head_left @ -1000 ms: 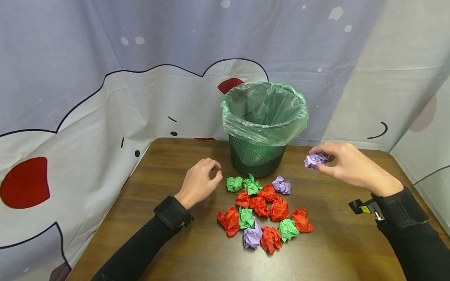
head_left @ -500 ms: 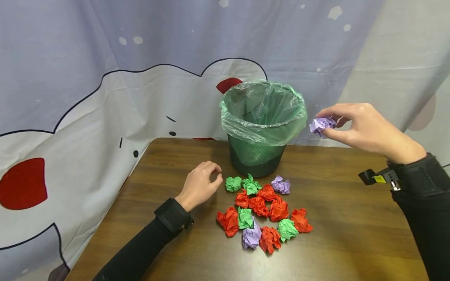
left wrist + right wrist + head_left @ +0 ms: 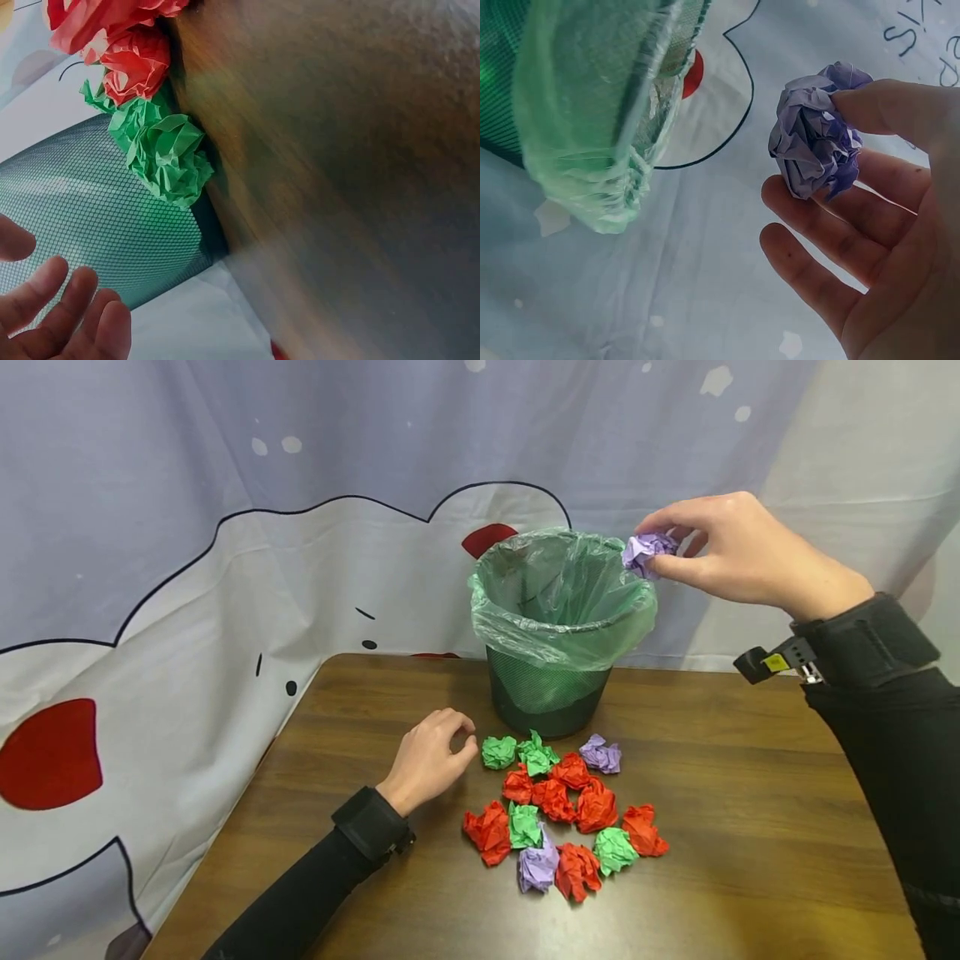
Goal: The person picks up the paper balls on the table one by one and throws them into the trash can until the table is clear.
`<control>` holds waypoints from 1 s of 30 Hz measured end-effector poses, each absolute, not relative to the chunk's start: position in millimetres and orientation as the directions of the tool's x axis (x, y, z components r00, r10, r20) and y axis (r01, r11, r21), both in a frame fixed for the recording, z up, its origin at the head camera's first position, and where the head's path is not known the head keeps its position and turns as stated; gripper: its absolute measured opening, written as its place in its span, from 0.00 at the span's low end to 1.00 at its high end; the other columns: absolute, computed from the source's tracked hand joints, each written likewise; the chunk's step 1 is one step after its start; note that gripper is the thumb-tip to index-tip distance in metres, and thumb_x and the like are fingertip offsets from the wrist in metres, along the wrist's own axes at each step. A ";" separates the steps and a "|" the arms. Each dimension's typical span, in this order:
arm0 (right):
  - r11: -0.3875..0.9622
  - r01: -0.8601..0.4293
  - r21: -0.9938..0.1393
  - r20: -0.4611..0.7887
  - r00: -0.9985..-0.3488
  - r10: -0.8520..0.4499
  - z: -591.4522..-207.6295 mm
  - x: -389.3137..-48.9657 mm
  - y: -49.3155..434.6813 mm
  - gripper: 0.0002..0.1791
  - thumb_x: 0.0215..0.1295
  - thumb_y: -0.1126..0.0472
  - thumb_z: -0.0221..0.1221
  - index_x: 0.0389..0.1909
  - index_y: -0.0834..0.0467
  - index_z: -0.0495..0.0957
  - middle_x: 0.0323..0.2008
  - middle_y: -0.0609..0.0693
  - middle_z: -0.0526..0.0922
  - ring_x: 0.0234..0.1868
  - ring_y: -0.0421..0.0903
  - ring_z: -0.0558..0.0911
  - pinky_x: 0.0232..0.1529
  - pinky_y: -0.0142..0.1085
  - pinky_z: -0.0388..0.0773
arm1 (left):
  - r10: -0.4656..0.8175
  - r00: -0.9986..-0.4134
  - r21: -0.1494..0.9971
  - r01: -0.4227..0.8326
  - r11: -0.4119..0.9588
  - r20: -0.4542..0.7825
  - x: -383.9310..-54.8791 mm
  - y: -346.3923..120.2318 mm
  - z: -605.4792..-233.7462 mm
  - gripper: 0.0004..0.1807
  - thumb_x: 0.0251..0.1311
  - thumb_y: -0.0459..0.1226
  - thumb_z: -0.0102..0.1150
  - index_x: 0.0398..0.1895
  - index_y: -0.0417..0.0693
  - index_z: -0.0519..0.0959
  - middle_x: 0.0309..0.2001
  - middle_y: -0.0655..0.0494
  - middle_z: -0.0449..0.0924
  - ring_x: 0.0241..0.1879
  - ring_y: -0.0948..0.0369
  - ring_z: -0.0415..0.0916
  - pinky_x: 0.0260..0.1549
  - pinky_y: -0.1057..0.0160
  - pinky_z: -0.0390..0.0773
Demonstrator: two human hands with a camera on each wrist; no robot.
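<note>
My right hand (image 3: 738, 556) pinches a crumpled purple paper ball (image 3: 647, 555) between thumb and fingers, raised at the right rim of the bin. In the right wrist view the purple ball (image 3: 814, 135) shows beside the bin's green liner (image 3: 581, 150). My left hand (image 3: 429, 760) stays low at the table, left of a green paper ball (image 3: 498, 752), its fingers loosely bent with nothing in them. The left wrist view has those fingers (image 3: 79, 300) apart from the green ball (image 3: 169, 154). A mesh bin (image 3: 551, 693) with a green plastic liner stands behind the balls.
Several red paper balls (image 3: 597, 806), green ones (image 3: 615, 850) and two purple ones (image 3: 537, 867) lie grouped on the wooden table (image 3: 720, 827) in front of the bin. A patterned curtain (image 3: 360, 435) hangs behind the table and along its left side.
My right hand has lifted the purple paper ball from low over the table, first up, then left to the bin's rim. The left hand and the balls on the table have hardly moved.
</note>
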State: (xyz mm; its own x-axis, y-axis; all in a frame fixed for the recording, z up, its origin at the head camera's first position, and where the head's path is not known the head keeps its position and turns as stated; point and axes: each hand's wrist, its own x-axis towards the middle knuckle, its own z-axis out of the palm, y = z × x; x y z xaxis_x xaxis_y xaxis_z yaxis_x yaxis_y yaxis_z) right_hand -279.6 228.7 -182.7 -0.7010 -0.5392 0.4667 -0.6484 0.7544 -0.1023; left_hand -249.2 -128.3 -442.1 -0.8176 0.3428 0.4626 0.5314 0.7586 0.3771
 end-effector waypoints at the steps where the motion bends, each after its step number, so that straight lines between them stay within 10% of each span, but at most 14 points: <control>1: 0.760 -0.642 -0.100 0.461 -0.707 -0.536 -180.3 -282.4 226.2 0.16 0.57 0.55 0.60 0.48 0.49 0.79 0.33 0.45 0.82 0.26 0.35 0.79 0.28 0.22 0.69 | 0.342 -0.818 0.377 0.530 0.759 0.462 -248.9 -128.5 -442.3 0.05 0.56 0.43 0.53 0.33 0.56 0.77 0.34 0.59 0.78 0.34 0.61 0.74 0.31 0.63 0.73; 13: 0.797 -0.597 -0.090 0.315 -0.777 -0.546 -168.7 -317.0 204.5 0.18 0.62 0.51 0.54 0.51 0.51 0.77 0.34 0.48 0.84 0.33 0.42 0.81 0.29 0.34 0.70 | 0.350 -0.829 0.367 0.519 0.772 0.436 -246.9 -127.1 -445.4 0.05 0.56 0.45 0.53 0.33 0.58 0.77 0.34 0.60 0.77 0.33 0.64 0.71 0.29 0.65 0.71; 21: 0.801 -0.580 -0.148 0.189 -0.811 -0.553 -179.1 -332.3 193.9 0.24 0.63 0.50 0.53 0.60 0.51 0.70 0.54 0.55 0.76 0.47 0.52 0.79 0.44 0.47 0.73 | 0.353 -0.835 0.358 0.511 0.781 0.422 -246.5 -124.3 -449.3 0.04 0.55 0.45 0.54 0.32 0.59 0.76 0.33 0.63 0.76 0.33 0.67 0.70 0.30 0.65 0.72; 30: 0.787 -0.609 -0.099 0.229 -0.784 -0.577 -189.9 -325.7 204.1 0.19 0.64 0.53 0.52 0.54 0.54 0.75 0.48 0.53 0.80 0.43 0.49 0.80 0.41 0.44 0.72 | 0.354 -0.839 0.344 0.504 0.792 0.414 -247.9 -123.4 -450.6 0.04 0.54 0.45 0.54 0.32 0.60 0.77 0.32 0.68 0.74 0.33 0.70 0.70 0.29 0.66 0.73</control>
